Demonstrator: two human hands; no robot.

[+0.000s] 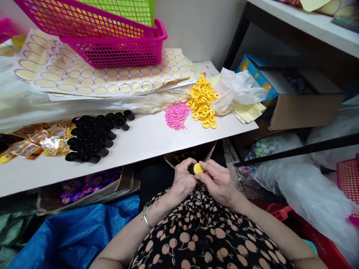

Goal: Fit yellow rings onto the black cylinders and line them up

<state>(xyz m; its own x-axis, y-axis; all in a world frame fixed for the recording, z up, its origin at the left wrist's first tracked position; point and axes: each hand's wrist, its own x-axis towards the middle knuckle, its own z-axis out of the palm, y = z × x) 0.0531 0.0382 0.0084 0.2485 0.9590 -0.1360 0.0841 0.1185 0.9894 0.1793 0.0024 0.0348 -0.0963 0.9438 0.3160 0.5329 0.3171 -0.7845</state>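
Both hands work in the lap, below the bench (157,140) edge. The left hand (183,181) grips one black tube (192,169) while the right hand (217,181) presses one yellow ring (198,168) onto its end. Next it likely needs a firm, straight push. On the bench lie about twenty-five black tubes (94,136), one heap of yellow rings (203,102) and one heap of pink beads (177,116), too many to count.

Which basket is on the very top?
The green basket is on top. It sits inside the pink basket, at the back of the table, above the sticker sheets.
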